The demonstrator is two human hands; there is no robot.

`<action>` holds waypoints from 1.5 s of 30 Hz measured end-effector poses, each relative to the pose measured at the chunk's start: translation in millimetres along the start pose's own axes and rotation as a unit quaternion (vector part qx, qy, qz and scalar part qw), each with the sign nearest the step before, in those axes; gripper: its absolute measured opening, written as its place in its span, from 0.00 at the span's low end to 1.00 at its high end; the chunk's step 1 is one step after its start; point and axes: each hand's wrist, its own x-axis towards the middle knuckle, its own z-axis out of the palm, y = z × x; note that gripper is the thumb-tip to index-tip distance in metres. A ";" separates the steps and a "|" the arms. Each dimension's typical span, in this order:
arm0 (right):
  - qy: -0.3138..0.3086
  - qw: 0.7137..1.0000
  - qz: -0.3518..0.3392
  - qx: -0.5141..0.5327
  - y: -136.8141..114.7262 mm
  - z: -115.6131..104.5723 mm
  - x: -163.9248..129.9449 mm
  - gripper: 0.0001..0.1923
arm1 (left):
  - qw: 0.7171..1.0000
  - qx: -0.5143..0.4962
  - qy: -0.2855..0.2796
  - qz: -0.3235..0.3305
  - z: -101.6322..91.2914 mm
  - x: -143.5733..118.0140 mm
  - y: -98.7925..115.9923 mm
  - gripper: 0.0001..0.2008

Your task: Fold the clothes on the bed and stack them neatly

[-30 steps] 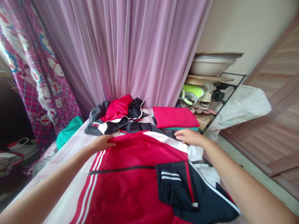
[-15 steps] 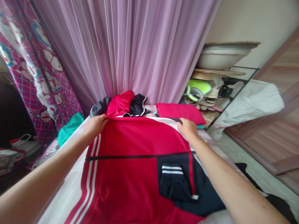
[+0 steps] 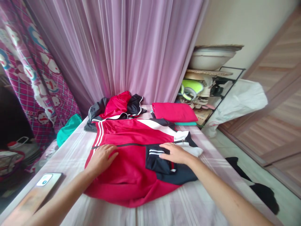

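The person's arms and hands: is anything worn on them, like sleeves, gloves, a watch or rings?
Nothing shows. Both forearms are bare as far as the picture reaches, with no sleeve edge in view. The left hand and the right hand wear no gloves, and no watch, bracelet or ring can be made out.

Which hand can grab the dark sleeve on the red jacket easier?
Probably the right hand: it lies flat on the dark sleeve of the red jacket. The left hand rests on the red part.

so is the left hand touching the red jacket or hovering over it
Touching. The head view shows the left hand lying flat, palm down, on the red jacket, no gap visible.
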 end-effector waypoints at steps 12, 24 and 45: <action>0.027 0.993 -0.033 -0.112 -19.0 2.3 -25.7 0.08 | 0.999 -0.030 0.011 -0.001 7.0 -57.0 5.8 0.24; 0.038 0.996 0.074 0.030 2.5 -16.3 -59.6 0.14 | 0.996 -0.082 0.018 0.020 -19.1 -125.1 0.1 0.34; -0.006 0.993 0.033 -0.116 -37.3 -21.5 -109.1 0.14 | 0.998 -0.056 -0.016 0.032 -32.0 -120.9 19.5 0.25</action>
